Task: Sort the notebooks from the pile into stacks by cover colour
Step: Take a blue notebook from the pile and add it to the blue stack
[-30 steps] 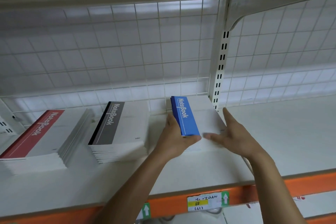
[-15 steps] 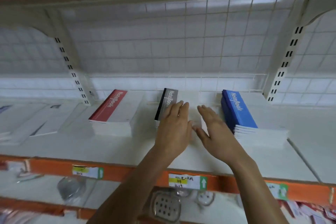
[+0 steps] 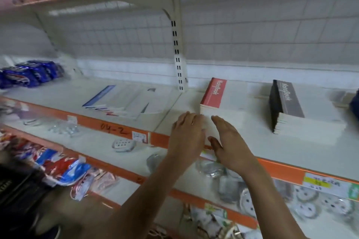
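A loose pile of notebooks [image 3: 124, 101] lies fanned out on the white shelf [image 3: 258, 141], left of the upright post. Right of the post stands the red-spined stack [image 3: 223, 99], then the black-and-grey stack [image 3: 291, 110]. A sliver of the blue stack [image 3: 354, 103] shows at the right edge. My left hand [image 3: 187, 134] and my right hand [image 3: 228, 141] hover side by side at the shelf's front edge, just in front of the red stack. Both have straight fingers and hold nothing.
The orange shelf lip [image 3: 281, 169] carries price labels. Blue packets [image 3: 29, 73] lie at the far left of the shelf. On the shelf below are plastic-wrapped goods [image 3: 213, 169] and colourful packets [image 3: 64, 169]. A wire grid [image 3: 252, 35] backs the shelf.
The view has swung left, so the stacks now sit further right and the loose pile is in sight. Both empty hands have travelled left, from the grey stack to the red one.
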Demonstrator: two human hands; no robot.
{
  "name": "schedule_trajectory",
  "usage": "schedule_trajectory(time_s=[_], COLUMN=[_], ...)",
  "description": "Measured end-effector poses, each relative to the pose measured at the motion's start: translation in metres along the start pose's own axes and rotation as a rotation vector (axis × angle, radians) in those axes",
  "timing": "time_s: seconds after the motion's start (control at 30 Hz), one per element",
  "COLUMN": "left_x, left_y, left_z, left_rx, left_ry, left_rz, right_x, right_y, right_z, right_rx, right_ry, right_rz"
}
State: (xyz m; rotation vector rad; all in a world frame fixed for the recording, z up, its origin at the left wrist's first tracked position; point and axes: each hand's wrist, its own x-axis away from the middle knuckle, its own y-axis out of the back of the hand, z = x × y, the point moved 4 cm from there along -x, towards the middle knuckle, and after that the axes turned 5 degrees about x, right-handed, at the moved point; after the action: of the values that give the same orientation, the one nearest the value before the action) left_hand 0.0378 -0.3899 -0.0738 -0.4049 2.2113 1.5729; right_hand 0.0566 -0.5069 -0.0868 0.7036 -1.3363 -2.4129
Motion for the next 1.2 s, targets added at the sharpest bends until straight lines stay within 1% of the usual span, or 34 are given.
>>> schedule_trajectory(time_s=[0.07,0.27,0.4,0.63,0.87,1.03,1.2], left_x=[0.004,0.003,-0.011,-0.033,-0.050,-0.065,-0.081], left_y=[0.004,0.008,0.006,0.003,0.001,0.014,0.020], left_z=[0.023,0.074,0.107,0.170,0.223,0.280,0.351], left_rx=[-0.010,-0.013,-0.049,-0.088,-0.119,-0.146,-0.182], left_ry=[0.034,0.124,0.189,0.317,0.348,0.442,0.553], left_rz=[0.028,0.011,0.049,0.065,0.076,0.093,0.090], right_x=[-0.008,-0.040,-0.074,-0.124,-0.162,-0.188,-0.207], right_y=[-0.017,-0.050,-0.063,-0.092,-0.121,-0.147,-0.169], right_z=[0.017,0.046,0.055,0.071,0.092,0.116,0.141], right_rx=[-0.013,0.011,0.010,-0.051,-0.032,-0.044,-0.076], right_ry=[0.000,0.040,0.074,0.096,0.105,0.083,0.037], right_rz=[0.030,0.109,0.112,0.116,0.160,0.141,0.134])
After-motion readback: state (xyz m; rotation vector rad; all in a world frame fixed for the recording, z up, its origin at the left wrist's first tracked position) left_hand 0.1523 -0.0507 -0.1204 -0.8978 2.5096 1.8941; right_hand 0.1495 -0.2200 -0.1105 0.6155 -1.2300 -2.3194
